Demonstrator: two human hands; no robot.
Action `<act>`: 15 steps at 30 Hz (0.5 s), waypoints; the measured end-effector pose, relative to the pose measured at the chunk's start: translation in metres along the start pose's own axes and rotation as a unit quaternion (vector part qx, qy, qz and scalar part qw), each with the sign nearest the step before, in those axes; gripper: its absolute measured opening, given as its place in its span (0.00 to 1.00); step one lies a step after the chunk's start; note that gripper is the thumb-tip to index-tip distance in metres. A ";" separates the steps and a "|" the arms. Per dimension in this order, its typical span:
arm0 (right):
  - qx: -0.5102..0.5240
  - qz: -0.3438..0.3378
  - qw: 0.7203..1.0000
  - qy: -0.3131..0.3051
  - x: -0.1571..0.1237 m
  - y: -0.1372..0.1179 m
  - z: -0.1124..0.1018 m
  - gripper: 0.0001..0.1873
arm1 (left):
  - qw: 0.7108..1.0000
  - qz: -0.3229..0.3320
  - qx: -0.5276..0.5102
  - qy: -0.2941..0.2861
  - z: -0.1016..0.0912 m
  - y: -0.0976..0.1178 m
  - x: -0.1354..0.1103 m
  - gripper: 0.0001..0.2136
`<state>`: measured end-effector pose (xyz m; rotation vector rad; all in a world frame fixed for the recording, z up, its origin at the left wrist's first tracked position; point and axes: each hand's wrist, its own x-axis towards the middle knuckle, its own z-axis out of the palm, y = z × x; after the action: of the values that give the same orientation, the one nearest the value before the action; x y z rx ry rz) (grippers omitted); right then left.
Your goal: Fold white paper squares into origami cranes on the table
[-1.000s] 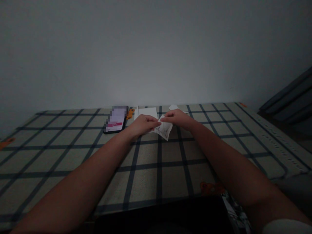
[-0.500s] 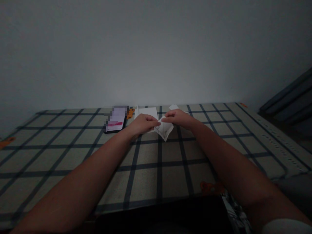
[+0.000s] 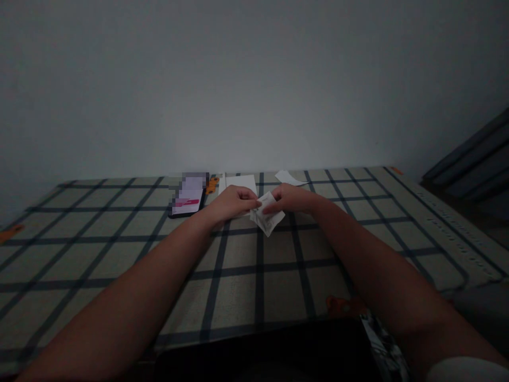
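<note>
Above the checked tablecloth, a small white paper packet (image 3: 269, 224) with faint grey print hangs cornerwise between my hands. My left hand (image 3: 235, 201) pinches its left corner between thumb and fingers. From the other side, my right hand (image 3: 292, 198) has its thumb and fingers on the packet's upper right part, closed on it. Whatever may be inside the packet is hidden. Just behind my left hand lies a flat white card or box (image 3: 242, 182), partly covered by that hand.
A phone (image 3: 189, 196) with a lit, partly blurred screen lies left of my hands. Behind my right hand is a loose white paper piece (image 3: 289, 177). The checked cloth (image 3: 238, 254) covers the table up to a grey wall (image 3: 254, 85). A dark object (image 3: 262, 355) sits at the near edge.
My right hand has shifted slightly down over the packet, its fingers now lower on the paper. The packet has turned and shows more of its face. My left hand stays nearly still.
</note>
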<state>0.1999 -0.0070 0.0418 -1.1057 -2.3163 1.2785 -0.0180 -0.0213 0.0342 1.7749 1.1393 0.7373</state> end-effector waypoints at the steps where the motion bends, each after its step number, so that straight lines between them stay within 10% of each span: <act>1: -0.003 -0.003 1.000 0.005 0.000 -0.001 0.000 0.15 | 1.000 0.000 -0.008 0.001 0.000 -0.001 0.001 0.09; 10: 0.134 -0.054 0.967 0.210 0.016 0.015 0.007 0.22 | 0.951 0.000 -0.298 0.079 0.002 -0.010 0.011 0.13; 15: 0.211 -0.076 0.931 0.287 0.022 0.016 0.011 0.23 | 0.966 0.005 -0.249 0.064 0.006 -0.009 0.008 0.15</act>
<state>0.1873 0.0078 0.0198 -0.9628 -1.5712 1.1281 -0.0131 -0.0141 0.0238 1.3234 0.9240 1.0524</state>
